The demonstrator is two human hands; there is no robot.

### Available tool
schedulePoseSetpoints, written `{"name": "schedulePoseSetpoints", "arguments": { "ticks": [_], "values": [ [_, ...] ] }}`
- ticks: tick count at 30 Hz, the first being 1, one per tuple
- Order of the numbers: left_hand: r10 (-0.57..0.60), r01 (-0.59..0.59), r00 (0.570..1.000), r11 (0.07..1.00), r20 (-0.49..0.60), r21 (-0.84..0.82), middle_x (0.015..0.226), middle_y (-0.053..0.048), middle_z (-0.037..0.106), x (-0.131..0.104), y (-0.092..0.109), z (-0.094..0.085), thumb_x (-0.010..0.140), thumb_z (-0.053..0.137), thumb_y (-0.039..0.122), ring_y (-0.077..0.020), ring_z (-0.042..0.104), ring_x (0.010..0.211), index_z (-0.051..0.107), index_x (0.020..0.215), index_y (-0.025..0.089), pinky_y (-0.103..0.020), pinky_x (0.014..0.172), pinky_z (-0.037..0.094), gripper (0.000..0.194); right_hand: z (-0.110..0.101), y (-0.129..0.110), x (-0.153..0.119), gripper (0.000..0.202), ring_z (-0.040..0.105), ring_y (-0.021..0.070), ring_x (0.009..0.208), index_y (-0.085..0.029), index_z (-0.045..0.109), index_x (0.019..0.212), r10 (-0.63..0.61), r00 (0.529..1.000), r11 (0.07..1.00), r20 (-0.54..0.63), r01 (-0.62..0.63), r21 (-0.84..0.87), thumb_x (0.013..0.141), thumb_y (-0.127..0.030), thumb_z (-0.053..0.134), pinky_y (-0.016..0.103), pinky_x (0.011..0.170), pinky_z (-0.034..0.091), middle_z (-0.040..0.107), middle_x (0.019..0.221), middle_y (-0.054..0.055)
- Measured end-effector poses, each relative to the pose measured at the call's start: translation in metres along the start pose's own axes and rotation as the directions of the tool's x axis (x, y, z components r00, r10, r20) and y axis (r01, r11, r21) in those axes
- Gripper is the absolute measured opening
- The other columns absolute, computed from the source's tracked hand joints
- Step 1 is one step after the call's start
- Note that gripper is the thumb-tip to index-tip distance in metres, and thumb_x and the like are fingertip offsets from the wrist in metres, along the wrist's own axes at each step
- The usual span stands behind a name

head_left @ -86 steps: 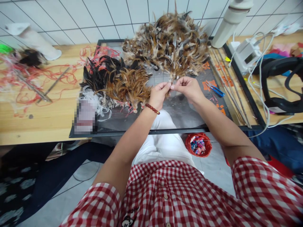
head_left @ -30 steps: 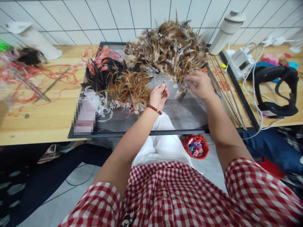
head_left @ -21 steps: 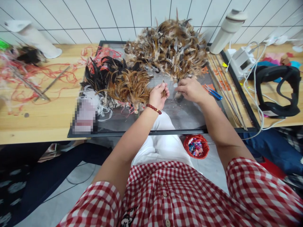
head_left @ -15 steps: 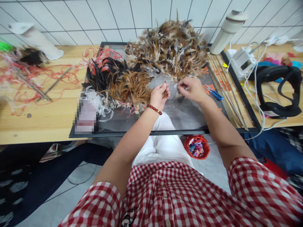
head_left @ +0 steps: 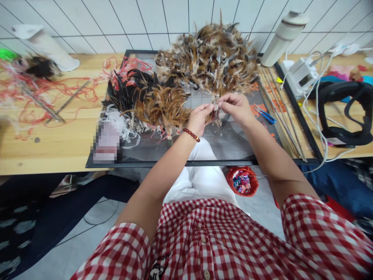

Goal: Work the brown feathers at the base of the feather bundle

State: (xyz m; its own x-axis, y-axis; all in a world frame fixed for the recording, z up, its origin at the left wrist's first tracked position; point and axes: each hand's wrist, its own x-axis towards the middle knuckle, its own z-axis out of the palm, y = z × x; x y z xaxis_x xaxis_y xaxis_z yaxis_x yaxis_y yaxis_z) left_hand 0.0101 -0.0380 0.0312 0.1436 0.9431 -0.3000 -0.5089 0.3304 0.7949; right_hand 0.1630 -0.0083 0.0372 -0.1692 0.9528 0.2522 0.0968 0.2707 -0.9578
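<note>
Both hands meet over the near middle of the black mat [head_left: 233, 144]. The left hand [head_left: 201, 116] and right hand [head_left: 237, 109] pinch, fingertips closed, what looks like 1 small brown-and-white feather [head_left: 215, 111]. No writing is legible.

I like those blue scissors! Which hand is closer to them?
Right. The right hand sits just left of the blue scissors, with a small gap. The left hand is farther away, beyond the right hand, pinching small feathers with it.
</note>
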Motion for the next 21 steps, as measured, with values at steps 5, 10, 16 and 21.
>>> {"name": "schedulePoseSetpoints", "arguments": {
  "ticks": [5, 10, 16, 21],
  "values": [
    [0.009, -0.009, 0.999, 1.000, 0.034, -0.002, 0.068, 0.001, 0.069, -0.002, 0.000, 0.003, 0.089, 0.075, 0.018, -0.0066, 0.064, 0.065, 0.067, 0.072, 0.015, -0.020, 0.072, 0.052, 0.020, -0.006, 0.006, 0.004, 0.024, 0.045, 0.0085, 0.055, -0.022, 0.067, 0.077, 0.007, 0.997, 1.000, -0.071, -0.007, 0.000, 0.075, -0.042, 0.081, 0.026, 0.052, 0.038, 0.060, 0.066, -0.003],
    [0.044, -0.044, 0.999, 0.999, -0.007, 0.005, 0.069, 0.001, 0.069, -0.001, 0.001, 0.002, 0.087, 0.078, 0.019, -0.0065, 0.065, 0.068, 0.069, 0.074, 0.016, -0.018, 0.071, 0.050, 0.016, -0.005, 0.009, 0.005, 0.037, 0.044, 0.0080, 0.053, -0.022, 0.067, 0.080, 0.057, 0.998, 0.998, -0.039, -0.056, 0.020, 0.076, -0.056, 0.082, 0.025, 0.049, 0.035, 0.062, 0.068, -0.003],
    [0.027, -0.027, 1.000, 1.000, 0.002, 0.012, 0.069, 0.000, 0.070, -0.004, 0.003, 0.003, 0.089, 0.076, 0.015, -0.0064, 0.065, 0.065, 0.068, 0.071, 0.014, -0.018, 0.067, 0.049, 0.019, -0.003, 0.003, 0.003, 0.038, 0.045, 0.0080, 0.053, -0.022, 0.068, 0.075, 0.002, 0.996, 0.998, -0.085, 0.003, 0.062, 0.072, -0.055, 0.085, 0.024, 0.052, 0.040, 0.058, 0.063, -0.004],
    [-0.009, 0.008, 1.000, 1.000, -0.019, -0.013, 0.078, -0.002, 0.075, -0.003, 0.002, 0.003, 0.085, 0.081, 0.019, -0.0086, 0.069, 0.067, 0.068, 0.075, 0.015, -0.021, 0.070, 0.053, 0.017, -0.002, -0.003, -0.001, 0.046, 0.051, 0.0110, 0.058, -0.023, 0.067, 0.070, 0.008, 0.998, 0.999, -0.067, -0.006, 0.039, 0.066, -0.063, 0.088, 0.027, 0.055, 0.046, 0.062, 0.065, -0.002]
  ]
}}
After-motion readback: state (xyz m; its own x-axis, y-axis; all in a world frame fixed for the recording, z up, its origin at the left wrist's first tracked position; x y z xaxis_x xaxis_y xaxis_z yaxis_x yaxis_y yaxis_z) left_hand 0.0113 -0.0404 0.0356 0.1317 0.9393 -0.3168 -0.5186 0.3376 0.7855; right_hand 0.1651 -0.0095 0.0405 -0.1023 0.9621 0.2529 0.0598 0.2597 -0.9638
